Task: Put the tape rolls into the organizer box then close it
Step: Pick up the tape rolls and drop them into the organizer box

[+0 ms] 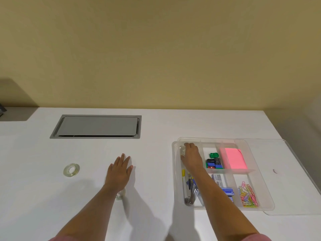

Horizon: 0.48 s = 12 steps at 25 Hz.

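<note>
A clear organizer box (pixel 175 171) stands open at the right of the white desk. My right hand (pixel 192 156) reaches into its long left compartment and is closed on a clear tape roll (pixel 182 151) near the far end. Flat and open on the desk, my left hand (pixel 119 171) holds nothing. A second clear tape roll (pixel 71 169) lies at the left. A third tape roll (pixel 120 195) shows partly under my left wrist. The box's clear lid (pixel 295 180) lies beneath and to the right of the box.
The box holds a stapler (pixel 190 192), staple boxes (pixel 224 185), pink sticky notes (pixel 232 158), coloured paper clips (pixel 247 195) and small sharpeners (pixel 214 161). A grey cable hatch (pixel 97 126) is set into the desk at the back. The wall stands behind.
</note>
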Tool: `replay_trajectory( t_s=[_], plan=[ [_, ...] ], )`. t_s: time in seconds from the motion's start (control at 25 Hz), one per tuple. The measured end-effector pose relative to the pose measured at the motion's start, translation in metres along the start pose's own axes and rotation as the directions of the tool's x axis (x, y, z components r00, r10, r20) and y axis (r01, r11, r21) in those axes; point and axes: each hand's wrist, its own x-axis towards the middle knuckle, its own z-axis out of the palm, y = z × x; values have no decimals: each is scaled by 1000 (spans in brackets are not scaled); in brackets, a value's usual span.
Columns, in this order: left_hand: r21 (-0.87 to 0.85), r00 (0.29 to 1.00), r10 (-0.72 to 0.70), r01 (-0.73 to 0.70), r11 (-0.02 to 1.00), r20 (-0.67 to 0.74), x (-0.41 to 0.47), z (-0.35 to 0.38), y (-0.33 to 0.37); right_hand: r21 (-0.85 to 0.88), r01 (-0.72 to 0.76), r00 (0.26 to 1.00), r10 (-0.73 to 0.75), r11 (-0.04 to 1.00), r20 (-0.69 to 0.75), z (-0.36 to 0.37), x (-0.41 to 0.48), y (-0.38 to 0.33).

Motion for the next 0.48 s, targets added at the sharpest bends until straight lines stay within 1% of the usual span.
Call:
replay_trajectory(
  t_s=[0.24, 0.48],
  plan=[
    [16, 1000, -28, 28, 999, 14, 10, 1, 0, -20, 5, 999, -6, 1000, -45, 6, 8, 5],
    [18, 999, -44, 43, 999, 12, 13, 5, -1, 71, -24, 995, 31, 997, -90, 6, 4, 7]
  ],
)
